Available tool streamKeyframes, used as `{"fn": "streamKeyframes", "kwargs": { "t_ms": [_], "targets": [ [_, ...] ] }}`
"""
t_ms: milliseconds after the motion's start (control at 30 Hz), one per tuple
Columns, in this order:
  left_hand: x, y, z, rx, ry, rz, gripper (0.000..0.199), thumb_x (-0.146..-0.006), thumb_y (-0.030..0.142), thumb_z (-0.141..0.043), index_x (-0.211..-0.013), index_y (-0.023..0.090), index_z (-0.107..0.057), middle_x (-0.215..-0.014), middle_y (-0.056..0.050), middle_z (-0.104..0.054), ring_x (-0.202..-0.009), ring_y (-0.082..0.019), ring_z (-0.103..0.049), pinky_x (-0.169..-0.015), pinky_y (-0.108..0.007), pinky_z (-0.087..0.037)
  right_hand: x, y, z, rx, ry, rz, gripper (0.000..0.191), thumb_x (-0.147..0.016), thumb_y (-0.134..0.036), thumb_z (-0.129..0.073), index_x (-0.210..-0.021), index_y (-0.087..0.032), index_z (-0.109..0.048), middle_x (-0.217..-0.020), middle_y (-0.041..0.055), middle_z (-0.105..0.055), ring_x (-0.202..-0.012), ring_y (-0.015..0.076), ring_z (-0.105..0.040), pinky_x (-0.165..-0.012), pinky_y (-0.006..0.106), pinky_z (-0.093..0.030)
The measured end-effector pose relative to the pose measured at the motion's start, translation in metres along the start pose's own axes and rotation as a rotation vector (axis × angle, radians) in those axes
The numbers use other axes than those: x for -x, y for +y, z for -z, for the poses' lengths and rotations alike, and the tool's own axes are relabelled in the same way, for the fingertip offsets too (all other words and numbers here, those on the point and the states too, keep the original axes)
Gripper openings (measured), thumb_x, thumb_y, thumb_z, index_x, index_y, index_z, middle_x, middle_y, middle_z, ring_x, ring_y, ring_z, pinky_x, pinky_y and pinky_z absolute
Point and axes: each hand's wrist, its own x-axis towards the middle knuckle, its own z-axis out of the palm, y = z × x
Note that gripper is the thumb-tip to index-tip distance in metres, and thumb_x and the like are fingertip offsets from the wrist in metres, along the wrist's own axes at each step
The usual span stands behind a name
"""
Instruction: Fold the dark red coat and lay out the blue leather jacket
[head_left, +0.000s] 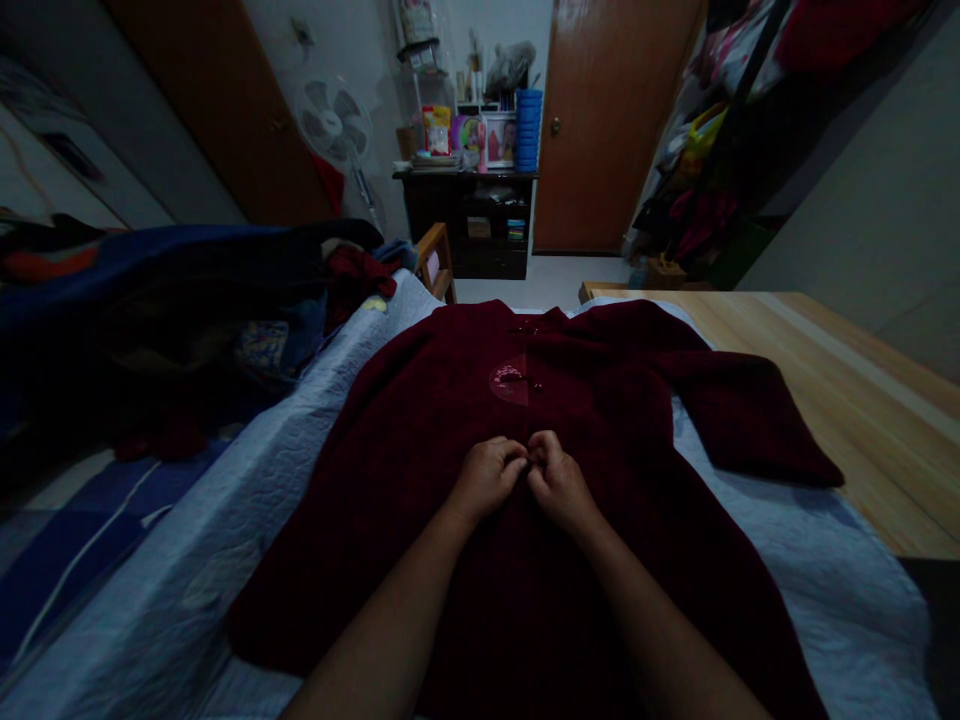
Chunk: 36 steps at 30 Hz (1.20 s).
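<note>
A dark red garment (390, 470) lies spread out, its collar at the far end and one sleeve stretched to the right. A round pale pattern (508, 382) and small fastenings show near the middle of its chest. My left hand (495, 472) and my right hand (553, 474) meet at the front centre line below that pattern, fingers pinched close together. What sits between the fingertips is too small and dark to make out.
Under the garment is a light blue quilted cover (285, 470). A wooden surface (847, 380) extends on the right. Piled clothes (187, 310) lie at the left. Beyond stand a white fan (335, 120), a dark cabinet (465, 235) and a wooden door (592, 130).
</note>
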Motion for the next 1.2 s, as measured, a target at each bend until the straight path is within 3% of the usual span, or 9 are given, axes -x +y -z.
{"fn": "streamKeyframes", "kwargs": {
  "t_ms": [300, 633, 933, 1200],
  "targets": [
    [0.001, 0.001, 0.003, 0.015, -0.032, -0.003, 0.018, -0.077, 0.011, -0.055, -0.086, 0.019, -0.068, -0.087, -0.002, -0.066, -0.078, -0.014, -0.061, -0.073, -0.024, -0.046, -0.005, -0.008, 0.012, 0.069, -0.099, -0.122, 0.018, -0.074, -0.015, -0.051, -0.084, -0.020, -0.065, -0.076, 0.0022, -0.068, -0.069, 0.0157, -0.061, -0.064, 0.024, -0.039],
    [0.002, 0.003, 0.004, 0.076, -0.038, 0.007, 0.020, -0.070, 0.006, -0.054, -0.084, 0.019, -0.061, -0.078, 0.002, -0.061, -0.072, -0.013, -0.056, -0.068, -0.023, -0.043, 0.000, -0.019, 0.008, 0.093, -0.048, -0.182, 0.016, -0.071, -0.013, -0.053, -0.080, -0.019, -0.064, -0.073, 0.0020, -0.067, -0.066, 0.0156, -0.059, -0.062, 0.024, -0.038],
    [0.003, 0.004, 0.004, 0.076, -0.026, 0.037, 0.015, -0.074, 0.009, -0.056, -0.083, 0.019, -0.061, -0.076, 0.002, -0.061, -0.073, -0.013, -0.057, -0.069, -0.023, -0.043, 0.002, -0.014, 0.001, 0.022, 0.021, -0.156, 0.025, -0.073, -0.009, -0.049, -0.085, -0.018, -0.068, -0.086, 0.0054, -0.071, -0.079, 0.0184, -0.065, -0.074, 0.027, -0.045],
    [0.003, 0.002, 0.004, 0.096, -0.027, 0.047, 0.011, -0.078, 0.013, -0.056, -0.083, 0.019, -0.063, -0.078, 0.001, -0.065, -0.073, -0.014, -0.059, -0.070, -0.024, -0.044, 0.000, -0.010, 0.006, -0.022, -0.012, -0.143, 0.025, -0.074, -0.009, -0.049, -0.084, -0.020, -0.070, -0.084, 0.0034, -0.073, -0.078, 0.0177, -0.067, -0.074, 0.027, -0.046]
  ]
}}
